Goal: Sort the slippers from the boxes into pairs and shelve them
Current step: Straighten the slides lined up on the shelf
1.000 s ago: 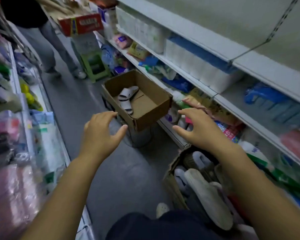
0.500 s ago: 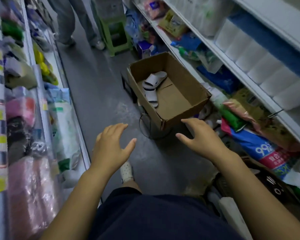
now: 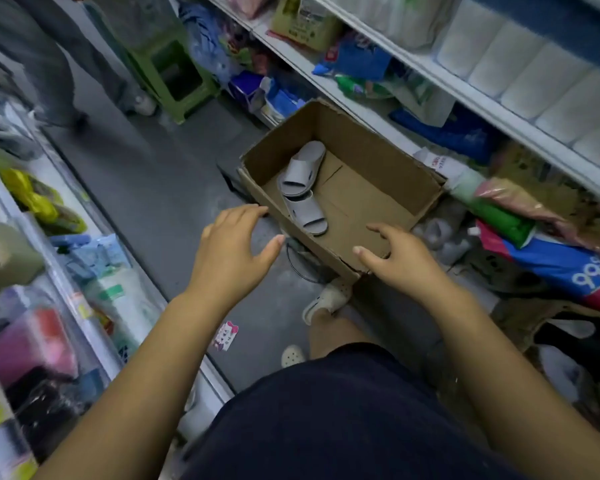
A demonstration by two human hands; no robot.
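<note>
An open cardboard box (image 3: pixel 388 157) stands raised in the aisle ahead of me. Two grey slippers lie inside it: one (image 3: pixel 302 168) near the far left wall, the other (image 3: pixel 307 213) closer to me, their ends overlapping. My left hand (image 3: pixel 234 251) hovers open just left of the box's near corner, fingertips close to its left wall. Fingers spread, my right hand (image 3: pixel 400 259) is over the box's near rim, holding nothing. A second box with pale slippers (image 3: pixel 558 368) shows at the lower right edge.
Shelves of packaged goods line both sides of the narrow grey aisle. A green plastic stool (image 3: pixel 174 74) and another person's legs (image 3: pixel 59 60) stand farther down it. Loose slippers (image 3: pixel 440 233) lie on the floor beside the box. My feet in white clogs (image 3: pixel 323 301) are below it.
I have moved closer to the box with the two grey slippers. Both hands have reached forward, arriving at its near corner and rim. The slipper-filled box has slid out to the right edge.
</note>
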